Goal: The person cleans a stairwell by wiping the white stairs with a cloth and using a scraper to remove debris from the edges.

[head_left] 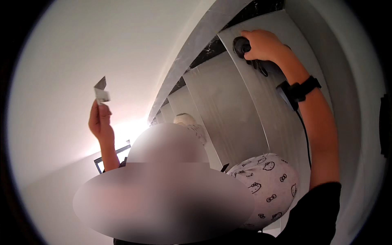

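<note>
Raised against the white wall, my left hand (101, 120) pinches a thin folded grey-and-white piece (102, 90); it is slightly blurred, so I cannot tell whether it is card, paper or metal. My right hand (264, 45) reaches to an upper grey step and is closed around a black rounded object (240, 45). A dark strap-like loop (260, 68) hangs below those fingers. What the black object is cannot be made out, as the hand covers part of it. A black wrist device (297, 92) with a thin cable sits on my right forearm.
Grey stair steps (228, 98) with black marbled strips (210, 51) run along a grey skirting (179, 61) and the white wall (98, 41). White printed fabric (269, 183) bulges near my right arm. A pale rounded thing (185, 119) lies farther along the steps. A blurred patch hides the lower middle.
</note>
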A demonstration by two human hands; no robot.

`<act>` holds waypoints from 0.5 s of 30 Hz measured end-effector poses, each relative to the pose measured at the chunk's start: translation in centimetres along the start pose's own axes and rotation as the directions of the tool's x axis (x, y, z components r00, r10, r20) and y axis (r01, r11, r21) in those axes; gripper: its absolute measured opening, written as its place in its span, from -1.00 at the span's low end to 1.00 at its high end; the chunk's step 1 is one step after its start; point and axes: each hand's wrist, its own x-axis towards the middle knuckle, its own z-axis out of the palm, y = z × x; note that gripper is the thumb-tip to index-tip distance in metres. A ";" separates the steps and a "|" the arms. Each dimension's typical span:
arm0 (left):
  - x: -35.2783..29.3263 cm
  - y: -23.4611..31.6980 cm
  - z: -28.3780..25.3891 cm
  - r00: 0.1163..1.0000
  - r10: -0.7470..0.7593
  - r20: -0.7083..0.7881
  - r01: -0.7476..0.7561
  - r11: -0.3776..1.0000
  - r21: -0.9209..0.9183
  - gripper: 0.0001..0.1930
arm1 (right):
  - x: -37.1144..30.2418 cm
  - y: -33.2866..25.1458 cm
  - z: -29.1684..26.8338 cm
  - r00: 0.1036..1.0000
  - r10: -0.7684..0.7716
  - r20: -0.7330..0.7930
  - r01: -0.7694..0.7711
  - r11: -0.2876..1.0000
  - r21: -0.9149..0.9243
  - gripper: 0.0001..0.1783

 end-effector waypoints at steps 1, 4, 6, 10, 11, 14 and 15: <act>0.3 -0.1 -0.7 0.999 0.038 0.016 -0.039 0.997 0.066 -0.67 | -0.4 0.1 0.3 1.000 0.001 0.009 0.000 1.000 -0.002 -0.26; 1.0 0.7 -0.5 1.000 0.016 -0.013 -0.013 0.986 0.166 -0.67 | -3.4 0.5 -0.2 0.997 -0.021 -0.081 0.018 0.999 -0.031 -0.31; 1.4 1.5 1.8 0.998 0.043 0.040 -0.047 0.994 0.102 -0.68 | -8.0 1.1 -2.5 0.992 0.037 -0.117 -0.042 0.998 -0.039 -0.34; 0.3 2.6 1.0 0.948 0.180 0.263 -0.177 0.984 -0.033 -0.74 | -21.1 -5.4 -6.0 0.963 0.224 -0.151 -0.234 0.971 -0.053 -0.35; 1.5 4.3 2.4 0.876 0.281 0.392 -0.315 0.949 0.025 -0.75 | -24.5 -5.8 -5.7 0.922 0.309 -0.234 -0.338 0.936 -0.097 -0.32; 3.9 5.8 5.1 0.661 0.409 0.629 -0.461 0.883 -0.090 -0.72 | -34.2 -8.4 -3.5 0.767 0.501 -0.400 -0.607 0.770 -0.199 -0.24; 4.2 6.8 6.3 0.603 0.440 0.666 -0.492 0.862 -0.123 -0.75 | -37.3 -8.5 -2.0 0.751 0.535 -0.387 -0.633 0.750 -0.192 -0.24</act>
